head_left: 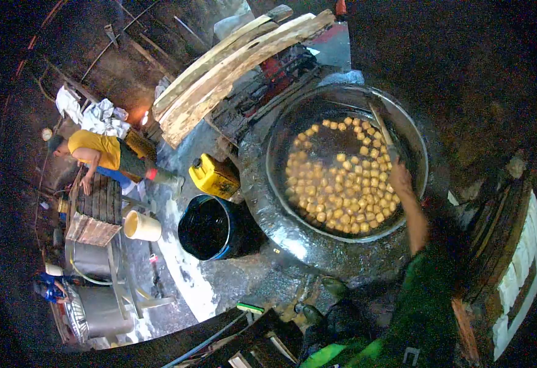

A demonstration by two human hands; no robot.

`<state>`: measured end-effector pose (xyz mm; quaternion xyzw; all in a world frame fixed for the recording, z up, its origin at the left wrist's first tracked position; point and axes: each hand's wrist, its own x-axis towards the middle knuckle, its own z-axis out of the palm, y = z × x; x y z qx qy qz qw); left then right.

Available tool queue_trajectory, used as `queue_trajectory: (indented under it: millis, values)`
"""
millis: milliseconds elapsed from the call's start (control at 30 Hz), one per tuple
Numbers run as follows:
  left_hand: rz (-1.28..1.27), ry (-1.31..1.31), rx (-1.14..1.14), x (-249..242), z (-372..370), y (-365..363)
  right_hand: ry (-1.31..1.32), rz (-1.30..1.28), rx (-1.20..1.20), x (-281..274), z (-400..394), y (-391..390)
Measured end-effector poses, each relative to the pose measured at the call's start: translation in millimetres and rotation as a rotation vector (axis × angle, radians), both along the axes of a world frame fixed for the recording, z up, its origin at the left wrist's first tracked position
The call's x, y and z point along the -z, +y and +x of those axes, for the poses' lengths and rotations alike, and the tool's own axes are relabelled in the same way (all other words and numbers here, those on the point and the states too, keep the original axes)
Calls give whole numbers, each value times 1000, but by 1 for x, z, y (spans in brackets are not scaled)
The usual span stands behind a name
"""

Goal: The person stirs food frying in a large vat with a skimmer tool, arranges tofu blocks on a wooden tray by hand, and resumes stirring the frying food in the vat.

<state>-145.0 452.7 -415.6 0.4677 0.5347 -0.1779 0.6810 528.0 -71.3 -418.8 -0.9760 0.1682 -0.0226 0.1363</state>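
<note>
Step in hand, as judged: working the golden pieces (360, 196) in the dark liquid with a long wooden stick (382, 126). Location: the pieces lie inside the wide round pan (417, 142), crowded toward its near rim and along its left side, with a patch of liquid (329, 146) showing between them and the far rim; haze blurs those on the left. Technique notes (judgement): slow, broad sweeps that follow the curve of the wall should turn the pieces without crushing them or splashing liquid over the rim. Best to slide the stick under the dense near cluster and ease some pieces into the gap, rather than push straight down on them. Forearm to be held outside the rim where possible, since haze suggests heat. Pose: right hand (400, 176) is over the right part of the pan, inside the rim; bare forearm crosses the right-hand near rim from a green sleeve (431, 270), elbow fairly extended. Stick slants from the hand toward the far rim, its tip close to the far wall; whether it touches cannot be told. Fingers appear wrapped around the shaft, though individual ones are not separable. Left hand out of view; its fingers cannot be told.
</note>
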Motion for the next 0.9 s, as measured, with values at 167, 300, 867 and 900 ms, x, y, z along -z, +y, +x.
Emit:
queue_trajectory:
  millis: [167,300,867,900]
  values:
    - [17,7,26,-9,-5,-1,110,66,-27,62,-19,49]
    - [26,-9,43,-8,1,0,-2,208,-248,68,-85,27]
    - [80,-353,152,-58,-46,23,114,-131,60,-27,-80,-24]
    - [86,-260,126,-47,-45,21,104,-188,71,-23,-76,-16]
